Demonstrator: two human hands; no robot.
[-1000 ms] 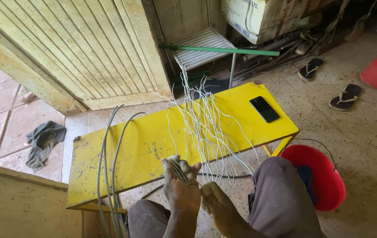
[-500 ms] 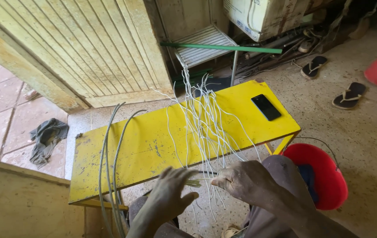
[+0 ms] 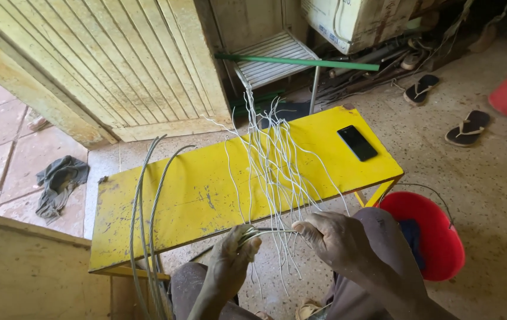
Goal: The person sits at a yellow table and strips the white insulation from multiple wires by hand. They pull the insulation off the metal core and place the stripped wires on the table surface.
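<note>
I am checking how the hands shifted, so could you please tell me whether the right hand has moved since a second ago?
Yes. The right hand has moved rightward along the yellow bench's near edge, apart from the left hand, toward the red bucket, pinching the wires.

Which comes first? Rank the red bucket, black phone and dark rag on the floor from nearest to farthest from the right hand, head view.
From the right hand:
1. Red bucket, just to its right, beside the knee.
2. Black phone, ahead on the yellow bench.
3. Dark rag, far left on the floor.
</note>
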